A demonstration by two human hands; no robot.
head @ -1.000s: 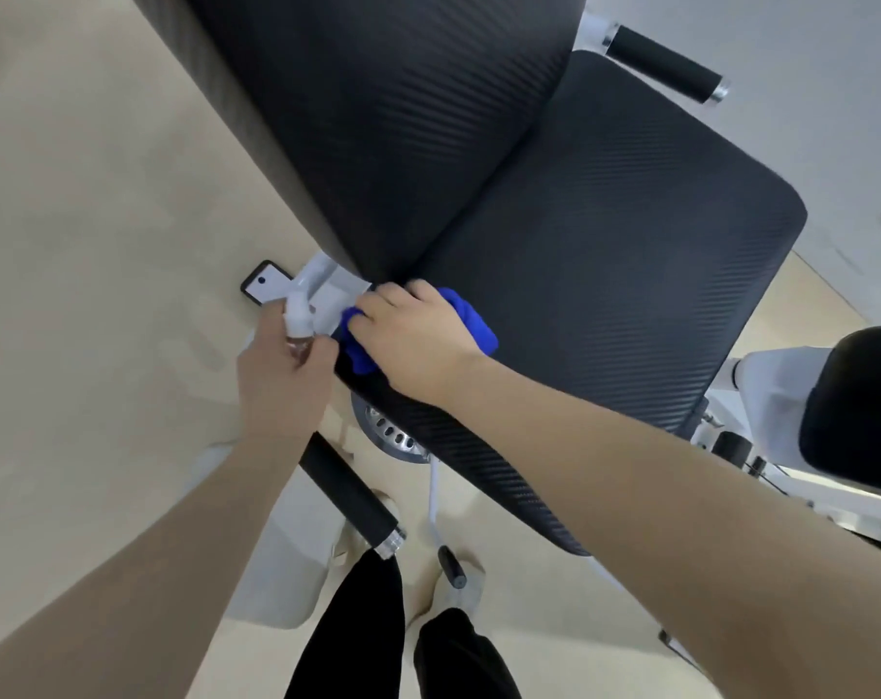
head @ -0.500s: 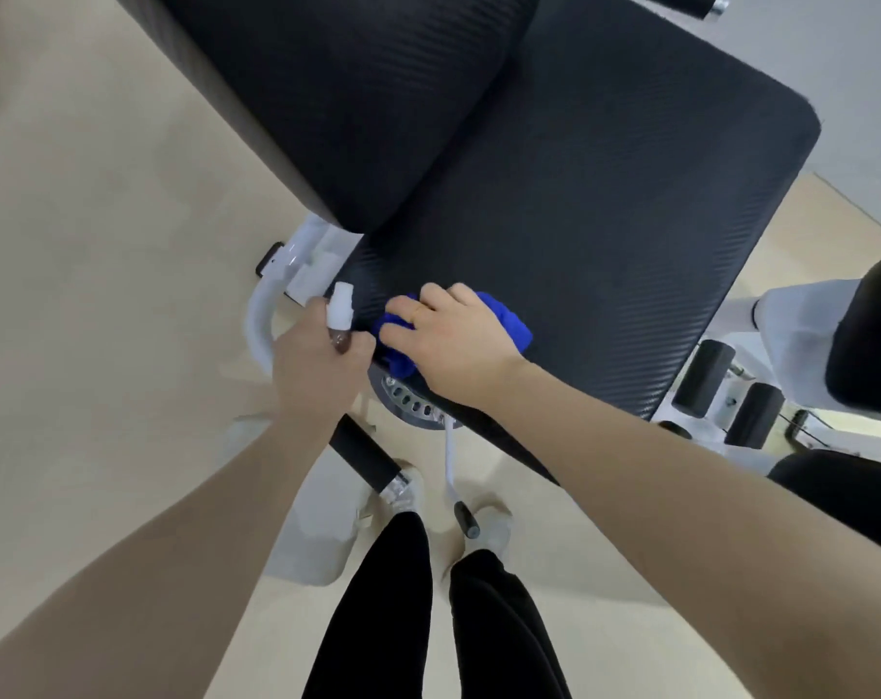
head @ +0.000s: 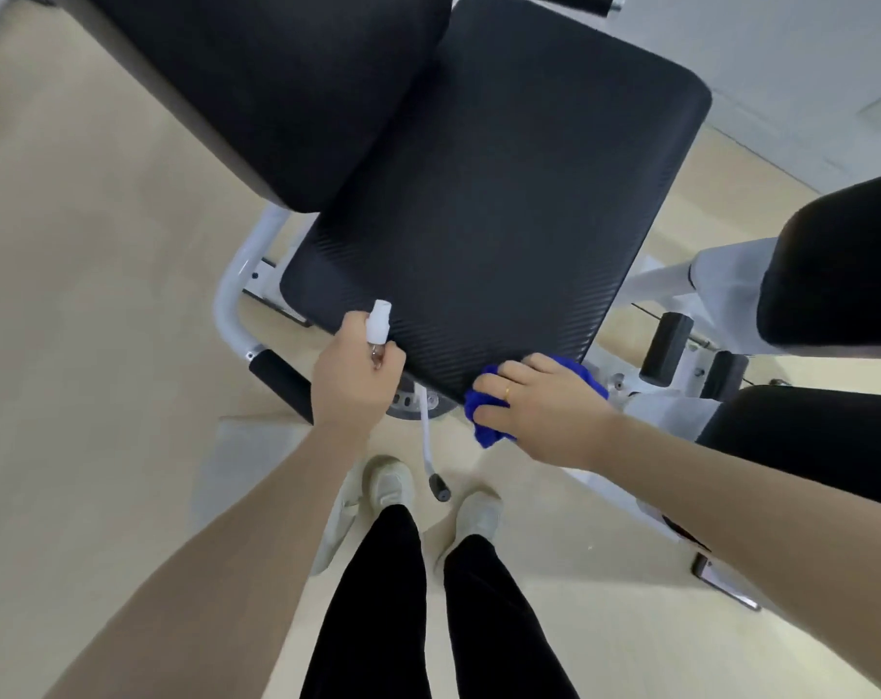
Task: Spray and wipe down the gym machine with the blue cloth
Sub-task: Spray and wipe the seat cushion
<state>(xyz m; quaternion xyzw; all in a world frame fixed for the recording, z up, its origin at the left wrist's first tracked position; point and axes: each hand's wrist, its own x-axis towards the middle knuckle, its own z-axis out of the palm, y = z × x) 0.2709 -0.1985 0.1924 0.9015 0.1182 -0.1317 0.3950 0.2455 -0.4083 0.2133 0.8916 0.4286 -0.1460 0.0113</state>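
The right hand [head: 539,413] lies over the blue cloth [head: 486,421], fingers bent down over it and gripping it against the near edge of the black seat [head: 479,234]; a ring shows on one finger. Cloth sticks out past the fingertips and hangs a little below the seat edge, with another bit showing behind the knuckles. To the left of that hand, apart from it, the left hand [head: 355,380] is wrapped around a small spray bottle [head: 379,322], whose white nozzle rises above the thumb, just in front of the seat's near left corner. Beyond both hands, the backrest [head: 257,78] meets the far side of the seat. Left of the left hand runs a white frame tube [head: 231,295] ending in a black grip [head: 282,383]. Between the two hands, under the seat, a thin white lever [head: 428,446] with a black tip points down toward the floor [head: 75,345]. Right of the right hand stand black roller pads [head: 668,345] and larger black pads [head: 842,264]. Below the hands are the person's legs in black and pale shoes [head: 390,484].
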